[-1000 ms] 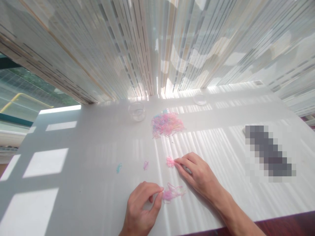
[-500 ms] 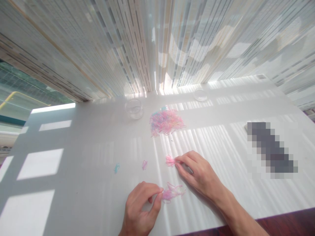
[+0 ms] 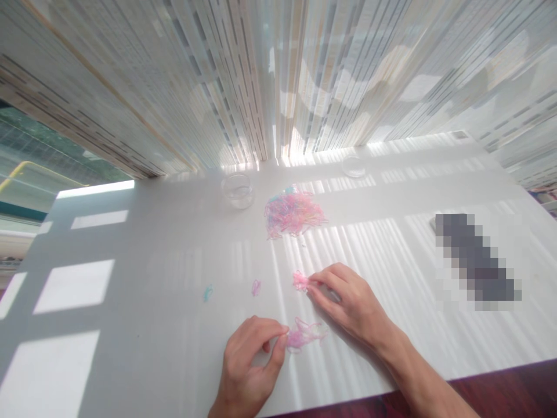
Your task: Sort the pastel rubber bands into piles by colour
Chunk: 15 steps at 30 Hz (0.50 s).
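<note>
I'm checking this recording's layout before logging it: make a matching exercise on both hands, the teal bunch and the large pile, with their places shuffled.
1. Left hand
2. Right hand
3. Teal bunch
4. Large pile

A. Farther from the person than all the small bunches
B. At the bright pink bunch
C. At the pale purple bunch nearest the person
D. Leftmost of the bunches

Pairs: 1-C, 2-B, 3-D, 4-A

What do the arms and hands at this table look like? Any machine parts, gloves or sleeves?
No machine parts: they're human. The left hand and right hand are bare, without gloves. The right forearm shows no sleeve, watch or bracelet. No rings, cables or markings are visible.
</note>
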Each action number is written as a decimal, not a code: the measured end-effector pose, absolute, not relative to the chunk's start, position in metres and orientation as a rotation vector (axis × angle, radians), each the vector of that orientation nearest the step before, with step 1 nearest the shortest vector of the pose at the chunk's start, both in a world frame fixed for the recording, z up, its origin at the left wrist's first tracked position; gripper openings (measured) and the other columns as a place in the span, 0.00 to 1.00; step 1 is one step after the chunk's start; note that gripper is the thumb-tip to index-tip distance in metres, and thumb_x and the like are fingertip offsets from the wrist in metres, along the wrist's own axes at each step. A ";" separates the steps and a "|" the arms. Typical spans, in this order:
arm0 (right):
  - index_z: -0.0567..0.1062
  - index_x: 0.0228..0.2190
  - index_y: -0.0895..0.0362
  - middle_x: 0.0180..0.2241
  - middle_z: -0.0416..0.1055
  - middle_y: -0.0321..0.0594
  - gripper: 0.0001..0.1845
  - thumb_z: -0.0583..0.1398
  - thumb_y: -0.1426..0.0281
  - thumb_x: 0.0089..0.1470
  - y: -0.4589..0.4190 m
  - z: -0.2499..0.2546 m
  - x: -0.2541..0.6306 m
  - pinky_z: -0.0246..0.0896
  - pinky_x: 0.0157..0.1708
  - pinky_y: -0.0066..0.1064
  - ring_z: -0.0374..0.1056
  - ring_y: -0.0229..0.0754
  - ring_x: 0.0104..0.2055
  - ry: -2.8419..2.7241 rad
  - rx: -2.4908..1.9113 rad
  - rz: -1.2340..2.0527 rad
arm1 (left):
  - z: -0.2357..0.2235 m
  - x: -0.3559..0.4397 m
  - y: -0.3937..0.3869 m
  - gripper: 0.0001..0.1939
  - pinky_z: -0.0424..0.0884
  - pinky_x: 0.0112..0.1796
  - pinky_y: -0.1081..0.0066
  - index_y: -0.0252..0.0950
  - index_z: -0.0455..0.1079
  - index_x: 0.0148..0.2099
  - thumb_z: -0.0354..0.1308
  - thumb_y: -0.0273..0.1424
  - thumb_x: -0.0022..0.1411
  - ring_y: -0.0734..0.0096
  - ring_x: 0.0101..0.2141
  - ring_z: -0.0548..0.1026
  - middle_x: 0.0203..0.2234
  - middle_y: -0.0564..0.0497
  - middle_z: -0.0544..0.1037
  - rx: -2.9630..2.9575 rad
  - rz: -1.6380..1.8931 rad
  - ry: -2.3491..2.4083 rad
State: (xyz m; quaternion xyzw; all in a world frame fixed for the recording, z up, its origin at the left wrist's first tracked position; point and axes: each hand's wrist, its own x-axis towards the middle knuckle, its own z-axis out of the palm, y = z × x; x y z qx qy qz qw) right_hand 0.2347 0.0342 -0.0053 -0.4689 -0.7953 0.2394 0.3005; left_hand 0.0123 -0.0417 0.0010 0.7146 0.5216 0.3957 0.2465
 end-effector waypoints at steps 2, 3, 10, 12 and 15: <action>0.77 0.39 0.55 0.32 0.73 0.41 0.07 0.58 0.69 0.67 0.034 -0.006 0.235 0.67 0.33 0.35 0.70 0.42 0.33 -2.079 -1.243 0.655 | 0.000 0.012 -0.042 0.07 0.74 0.31 0.72 0.39 0.74 0.42 0.58 0.22 0.67 0.73 0.26 0.74 0.30 0.51 0.79 1.948 1.075 1.426; 0.77 0.39 0.55 0.32 0.73 0.41 0.07 0.58 0.69 0.67 0.033 -0.006 0.236 0.67 0.34 0.35 0.70 0.42 0.33 -2.064 -1.243 0.659 | 0.000 0.012 -0.042 0.08 0.75 0.32 0.72 0.39 0.74 0.44 0.57 0.22 0.67 0.72 0.27 0.75 0.31 0.51 0.79 1.951 1.075 1.426; 0.76 0.41 0.55 0.35 0.74 0.42 0.08 0.56 0.73 0.67 0.014 -0.001 0.238 0.69 0.37 0.36 0.72 0.43 0.36 -2.060 -1.180 0.635 | -0.001 0.016 -0.048 0.11 0.75 0.36 0.68 0.37 0.71 0.46 0.56 0.21 0.63 0.65 0.36 0.76 0.35 0.48 0.77 2.062 1.023 1.444; 0.76 0.41 0.55 0.35 0.74 0.42 0.08 0.57 0.74 0.67 0.001 0.002 0.237 0.70 0.37 0.36 0.72 0.43 0.37 -2.057 -1.146 0.627 | 0.000 0.018 -0.050 0.10 0.74 0.37 0.66 0.37 0.71 0.44 0.56 0.21 0.63 0.65 0.36 0.75 0.33 0.49 0.75 2.111 1.008 1.461; 0.76 0.41 0.54 0.34 0.75 0.41 0.07 0.57 0.74 0.67 -0.018 0.004 0.233 0.71 0.37 0.36 0.72 0.43 0.36 -2.031 -1.105 0.654 | 0.002 0.020 -0.053 0.08 0.72 0.37 0.64 0.37 0.71 0.42 0.54 0.21 0.64 0.64 0.34 0.74 0.32 0.49 0.76 2.191 0.953 1.499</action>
